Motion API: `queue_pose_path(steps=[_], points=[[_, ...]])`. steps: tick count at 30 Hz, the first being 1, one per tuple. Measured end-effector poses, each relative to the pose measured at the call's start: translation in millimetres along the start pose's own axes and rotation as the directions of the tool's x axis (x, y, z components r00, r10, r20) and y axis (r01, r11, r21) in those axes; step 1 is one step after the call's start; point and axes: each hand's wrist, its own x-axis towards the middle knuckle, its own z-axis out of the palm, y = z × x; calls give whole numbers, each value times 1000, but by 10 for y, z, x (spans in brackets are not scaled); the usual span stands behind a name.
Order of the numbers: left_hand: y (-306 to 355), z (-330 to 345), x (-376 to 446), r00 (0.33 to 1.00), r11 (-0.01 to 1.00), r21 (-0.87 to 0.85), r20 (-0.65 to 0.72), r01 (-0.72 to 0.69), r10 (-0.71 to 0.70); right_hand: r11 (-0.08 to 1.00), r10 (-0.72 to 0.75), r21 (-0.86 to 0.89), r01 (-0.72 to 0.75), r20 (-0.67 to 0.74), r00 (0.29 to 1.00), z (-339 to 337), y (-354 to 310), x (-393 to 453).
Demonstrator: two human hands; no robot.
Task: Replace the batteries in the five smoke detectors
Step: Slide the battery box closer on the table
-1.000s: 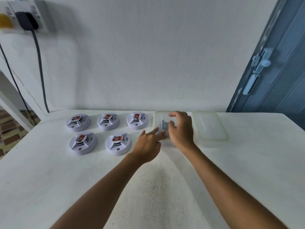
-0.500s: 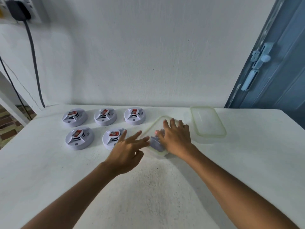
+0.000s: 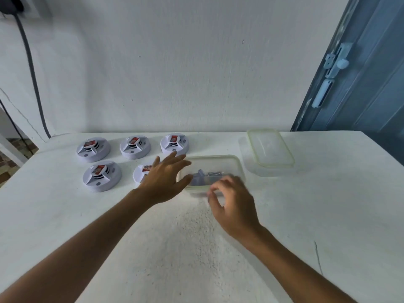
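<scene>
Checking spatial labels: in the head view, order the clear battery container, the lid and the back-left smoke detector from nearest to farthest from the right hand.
From the right hand:
1. Clear battery container, just beyond its fingers.
2. Lid, back right.
3. Back-left smoke detector, far left.

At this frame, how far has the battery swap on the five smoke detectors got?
Barely begun. Done: the lid is off and lies beside the clear container of batteries. In hand: the left hand rests open at the container's edge; the right hand is blurred at its near rim, and whether it holds anything is unclear. Left: all five smoke detectors sit in their rows, none picked up.
</scene>
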Motion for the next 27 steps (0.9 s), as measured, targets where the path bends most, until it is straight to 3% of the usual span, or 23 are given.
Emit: queue_pose_path(steps=[1, 2, 3, 5, 6, 7, 8, 10, 13, 19, 21, 23, 24, 25, 27], points=[[13, 2, 25, 1000, 1000, -18, 13, -19, 19, 976, 117, 169, -134, 105, 988, 12, -51, -30], [21, 15, 45, 998, 999, -23, 38, -41, 42, 901, 246, 286, -326, 283, 927, 18, -103, -45], [25, 30, 69, 995, 998, -13, 69, -64, 65, 769, 357, 348, -536, 462, 812, 21, -136, -44], [16, 60, 100, 987, 995, 8, 126, -99, 97, 315, 459, 473, -823, 683, 568, 36, -168, -25], [5, 66, 111, 985, 995, 8, 141, -102, 100, 33, 461, 547, -836, 734, 498, 48, -166, -13], [-7, 64, 116, 984, 995, 3, 150, -97, 96, -225, 465, 609, -760, 753, 465, 61, -171, 0], [-10, 57, 122, 983, 996, -2, 158, -91, 91, -390, 490, 652, -651, 745, 453, 77, -174, 16], [-6, 40, 128, 982, 996, -7, 168, -88, 88, -484, 567, 708, -514, 701, 433, 109, -202, 57], [28, 8, 139, 982, 997, -3, 175, -74, 74, -458, 636, 734, -501, 664, 392, 199, -276, 104], [43, 25, 130, 984, 999, -33, 174, -40, 45, -363, 718, 790, -495, 575, 391, 325, -307, 122], [34, 24, 127, 984, 998, -43, 173, -35, 42, -412, 680, 748, -521, 633, 371, 321, -324, 143], [45, 18, 121, 987, 998, -48, 158, -35, 42, -395, 533, 603, -693, 765, 362, 230, -327, 130], [54, 16, 113, 992, 998, -51, 117, -43, 49, -268, 422, 497, -825, 831, 363, 149, -336, 117], [72, 17, 90, 997, 997, -53, 55, -60, 63, -32, 313, 395, -918, 876, 366, 52, -352, 96], [128, 30, 18, 992, 994, -57, -91, -96, 90, 477, 198, 278, -834, 891, 410, -133, -375, 143]])
